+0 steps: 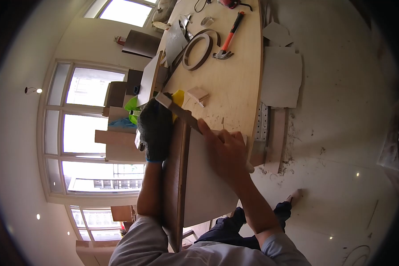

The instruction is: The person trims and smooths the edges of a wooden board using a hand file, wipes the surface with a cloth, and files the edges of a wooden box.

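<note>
My right hand (226, 150) is bare and closed around a flat file (186, 117), a narrow grey-brown bar with a paler tip. A rounded light handle end (250, 169) shows beside the palm. The file lies slantwise across the far end of a board (208, 190) with a whitish face and a brown edge. My left hand (155, 128), in a dark grey work glove, curls at the board's far corner, just behind the file's tip. Its fingertips are mostly hidden. Something yellow (178, 97) shows beside the glove; its kind is unclear.
On the wooden worktable (239, 80) lie a claw hammer (229, 37), a roll of edge banding (197, 52) and a small wood block (197, 93). Panels (124, 146) lean by the windows at left. Cardboard (281, 77) and shavings lie on the floor at right.
</note>
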Tool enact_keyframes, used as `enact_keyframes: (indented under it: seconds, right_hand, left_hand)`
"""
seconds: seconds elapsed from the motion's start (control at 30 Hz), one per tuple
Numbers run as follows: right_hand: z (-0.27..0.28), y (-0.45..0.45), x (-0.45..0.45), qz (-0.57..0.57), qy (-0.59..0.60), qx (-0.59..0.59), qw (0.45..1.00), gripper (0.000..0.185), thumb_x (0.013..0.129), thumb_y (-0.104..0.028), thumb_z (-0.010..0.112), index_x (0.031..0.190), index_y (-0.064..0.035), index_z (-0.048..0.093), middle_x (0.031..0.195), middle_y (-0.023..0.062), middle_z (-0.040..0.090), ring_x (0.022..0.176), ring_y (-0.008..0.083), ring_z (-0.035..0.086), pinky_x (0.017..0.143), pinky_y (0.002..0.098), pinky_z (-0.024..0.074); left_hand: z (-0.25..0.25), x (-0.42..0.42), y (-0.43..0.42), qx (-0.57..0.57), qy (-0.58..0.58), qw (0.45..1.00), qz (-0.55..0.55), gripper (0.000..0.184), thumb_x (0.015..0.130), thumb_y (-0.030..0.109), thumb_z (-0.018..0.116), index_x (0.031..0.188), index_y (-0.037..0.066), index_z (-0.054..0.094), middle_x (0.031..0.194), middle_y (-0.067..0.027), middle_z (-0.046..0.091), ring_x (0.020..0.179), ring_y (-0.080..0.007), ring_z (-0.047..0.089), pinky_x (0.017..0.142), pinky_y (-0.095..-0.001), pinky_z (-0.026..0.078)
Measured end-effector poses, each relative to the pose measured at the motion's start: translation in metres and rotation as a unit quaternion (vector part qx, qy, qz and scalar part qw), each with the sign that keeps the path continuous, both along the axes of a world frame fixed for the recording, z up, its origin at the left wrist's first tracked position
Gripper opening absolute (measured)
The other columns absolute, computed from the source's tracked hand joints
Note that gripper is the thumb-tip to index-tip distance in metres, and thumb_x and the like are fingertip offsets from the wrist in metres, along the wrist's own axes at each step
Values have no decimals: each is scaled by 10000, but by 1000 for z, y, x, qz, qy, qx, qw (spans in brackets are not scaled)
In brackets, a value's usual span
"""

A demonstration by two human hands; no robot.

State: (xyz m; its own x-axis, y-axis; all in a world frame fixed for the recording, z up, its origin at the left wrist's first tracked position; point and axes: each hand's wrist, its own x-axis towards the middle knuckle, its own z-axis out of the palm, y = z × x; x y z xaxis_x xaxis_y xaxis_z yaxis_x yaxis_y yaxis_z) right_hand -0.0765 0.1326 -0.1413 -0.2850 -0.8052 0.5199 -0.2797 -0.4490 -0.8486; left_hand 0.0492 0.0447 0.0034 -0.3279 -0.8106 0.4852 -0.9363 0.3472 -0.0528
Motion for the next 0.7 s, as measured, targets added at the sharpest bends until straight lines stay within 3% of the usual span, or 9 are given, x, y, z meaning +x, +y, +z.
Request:
enact_keyframes:
  seconds: [0.07, 0.23, 0.37, 0.47, 0.53, 0.6, 0.67, 0.7]
  right_hand:
    - [-3, -7, 1, -2, -29, -21, 999, 647, 896, -105, 626, 1501, -272, 468, 712, 30, 549, 604, 173, 553, 701, 354, 420]
    - [5, -27, 2, -4, -69, -22, 997, 623, 920, -90, 608, 1503, -259, 467, 690, 26, 542, 623, 194, 589, 693, 367, 427]
    - [-43, 37, 9, -32, -63, 55, 996, 594, 919, -88, 612, 1478, -258, 505, 714, 47, 545, 637, 212, 569, 681, 365, 423]
    - [-51, 63, 8, -40, -122, 87, 988, 589, 912, -87, 614, 1464, -273, 524, 730, 53, 540, 652, 223, 552, 678, 364, 429]
    - [-44, 61, -4, -41, -132, 76, 987, 597, 893, -91, 623, 1453, -280, 537, 736, 54, 535, 661, 227, 543, 676, 366, 435]
    - [-32, 67, -6, 20, -65, 25, 997, 599, 864, -102, 636, 1433, -276, 562, 724, 43, 521, 661, 219, 543, 684, 373, 438]
    - [-27, 84, 2, 68, -23, 1, 997, 612, 837, -112, 648, 1422, -276, 574, 720, 37, 514, 659, 210, 544, 692, 380, 438]
    - [-28, 95, 9, 83, -15, 1, 996, 624, 824, -116, 654, 1421, -278, 573, 723, 36, 514, 657, 204, 545, 697, 384, 436]
  left_hand:
    - [-8, -1, 0, 11, 107, 994, -29, 445, 1007, 394, 565, 827, -4, 653, 745, -162, 646, 678, -297, 620, 623, -407, 465]
    - [4, -17, 8, 41, 95, 993, 59, 466, 1007, 417, 564, 821, -4, 642, 709, -176, 613, 608, -277, 526, 604, -410, 429]
    - [3, -19, 8, 39, 86, 993, 73, 494, 1002, 455, 560, 834, 1, 659, 696, -200, 602, 594, -303, 541, 600, -423, 430]
    - [4, -18, 10, 56, 77, 993, 64, 415, 1025, 349, 557, 891, -27, 667, 732, -127, 615, 649, -215, 549, 629, -360, 442]
    - [2, -10, 7, 19, 21, 999, 37, 472, 1011, 423, 554, 852, -6, 669, 724, -191, 622, 645, -318, 587, 617, -421, 448]
    - [4, -11, 3, 6, 10, 999, 36, 500, 1003, 459, 554, 836, 3, 672, 724, -221, 630, 648, -370, 608, 615, -449, 456]
    - [3, -13, 4, 24, 46, 996, 70, 497, 1002, 456, 556, 842, 1, 677, 732, -218, 639, 657, -371, 614, 624, -444, 466]
    - [2, -12, 3, -7, 25, 999, 30, 489, 999, 453, 562, 849, 3, 682, 738, -209, 649, 661, -365, 621, 628, -439, 471]
